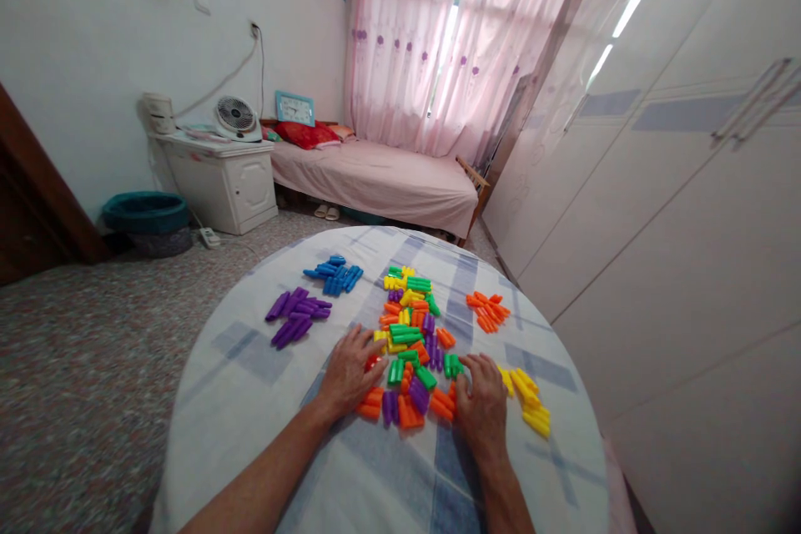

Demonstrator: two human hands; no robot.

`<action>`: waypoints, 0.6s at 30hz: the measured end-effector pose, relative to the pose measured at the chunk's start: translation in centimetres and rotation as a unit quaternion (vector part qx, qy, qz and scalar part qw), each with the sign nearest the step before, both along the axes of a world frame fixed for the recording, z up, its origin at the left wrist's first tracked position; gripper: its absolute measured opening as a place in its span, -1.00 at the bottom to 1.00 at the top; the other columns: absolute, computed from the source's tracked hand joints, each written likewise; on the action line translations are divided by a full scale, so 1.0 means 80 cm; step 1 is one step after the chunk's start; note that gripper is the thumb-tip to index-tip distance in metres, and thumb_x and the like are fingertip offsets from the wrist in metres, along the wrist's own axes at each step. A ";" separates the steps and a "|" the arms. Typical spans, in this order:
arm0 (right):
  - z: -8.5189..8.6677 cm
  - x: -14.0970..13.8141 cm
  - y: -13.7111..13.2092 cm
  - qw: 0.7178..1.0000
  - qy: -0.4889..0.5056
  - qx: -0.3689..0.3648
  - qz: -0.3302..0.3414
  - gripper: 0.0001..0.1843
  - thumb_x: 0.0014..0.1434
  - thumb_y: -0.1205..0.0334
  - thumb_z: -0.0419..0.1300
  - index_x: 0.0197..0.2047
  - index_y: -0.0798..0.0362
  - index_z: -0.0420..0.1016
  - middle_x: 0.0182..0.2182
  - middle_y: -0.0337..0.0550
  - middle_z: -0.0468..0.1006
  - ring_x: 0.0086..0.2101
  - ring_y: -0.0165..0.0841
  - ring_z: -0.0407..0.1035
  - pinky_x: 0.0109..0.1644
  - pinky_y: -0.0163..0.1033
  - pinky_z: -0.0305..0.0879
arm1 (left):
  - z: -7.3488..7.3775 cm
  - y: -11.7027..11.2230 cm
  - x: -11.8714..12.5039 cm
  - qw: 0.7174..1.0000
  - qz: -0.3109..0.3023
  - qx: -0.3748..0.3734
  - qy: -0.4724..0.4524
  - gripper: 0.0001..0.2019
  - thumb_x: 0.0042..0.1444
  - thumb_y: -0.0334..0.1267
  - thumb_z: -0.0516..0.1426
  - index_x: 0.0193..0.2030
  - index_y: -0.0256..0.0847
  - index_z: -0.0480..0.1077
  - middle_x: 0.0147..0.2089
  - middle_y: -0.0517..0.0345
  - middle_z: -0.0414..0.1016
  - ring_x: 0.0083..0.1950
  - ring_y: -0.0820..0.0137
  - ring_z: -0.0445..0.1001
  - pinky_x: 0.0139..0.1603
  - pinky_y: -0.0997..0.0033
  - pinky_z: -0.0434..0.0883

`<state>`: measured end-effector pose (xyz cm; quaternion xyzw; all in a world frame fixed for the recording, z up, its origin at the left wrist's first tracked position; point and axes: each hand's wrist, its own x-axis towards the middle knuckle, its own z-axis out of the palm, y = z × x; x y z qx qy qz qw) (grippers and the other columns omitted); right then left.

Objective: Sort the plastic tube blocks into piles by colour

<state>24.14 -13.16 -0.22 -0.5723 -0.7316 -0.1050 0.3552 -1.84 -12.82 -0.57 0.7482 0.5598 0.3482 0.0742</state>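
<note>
A mixed pile of ribbed plastic pieces point(406, 334) in green, yellow, orange and purple runs up the middle of the round table. My left hand point(351, 369) rests at the pile's left edge, fingers stretched and apart, partly covering a red-orange piece point(373, 362). At the opposite edge, my right hand point(483, 402) has its fingers slightly bent and apart, close to a green piece point(451, 365) and some orange pieces point(441, 405). Whether its fingertips touch them I cannot tell. Yellow pieces point(531, 402) lie just right of that hand, partly hidden by it.
Separate groups of blue pieces point(335, 274), purple pieces point(297, 317) and orange pieces point(487, 311) lie on the checked tablecloth point(250, 425). Beyond the table stand a bed point(381, 179), a white cabinet point(219, 188) with a fan point(236, 115), a bin point(147, 217) and a wardrobe point(676, 267).
</note>
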 end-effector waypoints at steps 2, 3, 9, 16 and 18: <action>-0.002 -0.001 0.000 1.000 0.018 -0.010 0.014 -0.75 0.12 0.31 0.02 -0.13 0.07 0.40 -0.15 -0.04 0.45 -0.03 -0.21 0.24 0.10 -0.04 0.16 | 0.003 -0.001 0.000 1.000 -0.017 0.001 -0.011 -0.71 0.11 -0.23 0.08 -0.02 -0.01 0.45 0.06 0.05 0.41 0.17 0.16 0.27 0.19 0.03 0.22; -0.002 -0.001 0.000 0.999 0.028 -0.015 0.016 -0.76 0.12 0.32 0.02 -0.14 0.07 0.40 -0.16 -0.04 0.45 -0.05 -0.21 0.25 0.09 -0.04 0.17 | 0.005 -0.002 0.001 0.999 -0.027 0.001 -0.022 -0.73 0.10 -0.26 0.09 -0.06 -0.02 0.47 0.02 0.06 0.43 0.13 0.20 0.31 0.16 0.08 0.26; -0.001 0.003 0.000 0.998 0.066 -0.010 0.022 -0.78 0.15 0.30 0.02 -0.15 0.07 0.39 -0.19 -0.05 0.45 -0.12 -0.23 0.29 0.02 -0.06 0.23 | 0.015 -0.007 0.004 0.993 -0.049 0.010 -0.103 -0.82 0.05 -0.37 0.10 -0.25 -0.15 0.50 -0.01 0.03 0.41 0.03 0.30 0.39 0.07 0.27 0.36; 0.020 -0.035 -0.013 0.991 0.066 0.050 0.103 -0.73 0.21 0.32 0.01 -0.02 0.03 0.34 -0.10 -0.07 0.44 -0.02 -0.26 0.26 0.09 -0.03 0.21 | 0.021 -0.011 0.010 0.973 -0.090 0.046 -0.206 -0.79 0.05 -0.46 0.05 -0.25 -0.17 0.47 -0.06 0.08 0.42 0.01 0.38 0.41 0.03 0.36 0.39; 0.028 -0.053 -0.017 0.989 0.060 0.045 0.131 -0.68 0.21 0.33 0.02 0.03 0.02 0.32 -0.07 -0.07 0.44 0.02 -0.26 0.24 0.10 -0.03 0.19 | 0.022 -0.013 0.013 0.967 -0.099 0.046 -0.231 -0.84 0.08 -0.42 0.06 -0.30 -0.17 0.46 -0.09 0.09 0.43 -0.01 0.39 0.42 0.02 0.37 0.39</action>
